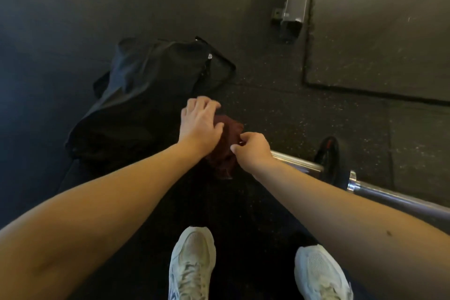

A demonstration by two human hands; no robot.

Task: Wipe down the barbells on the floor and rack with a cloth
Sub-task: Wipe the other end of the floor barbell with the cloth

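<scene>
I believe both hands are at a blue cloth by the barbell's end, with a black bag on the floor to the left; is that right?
Not quite: the cloth is dark red, not blue, as the head view shows. The rest holds.

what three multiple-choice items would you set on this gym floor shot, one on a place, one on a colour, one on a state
1. Where does the black bag lie?
A) right of the cloth
B) left of the cloth
C) on top of the cloth

2. What colour is the cloth?
A) white
B) blue
C) dark red

3. What is the right hand doing?
A) pinching the cloth
B) lying flat on the floor
C) hanging empty at the person's side

Key:
1 B, the bag spreads over the floor on the person's left of the cloth.
2 C, the bunched fabric shows dark red.
3 A, its thumb and fingers curl onto the cloth's edge.
</scene>
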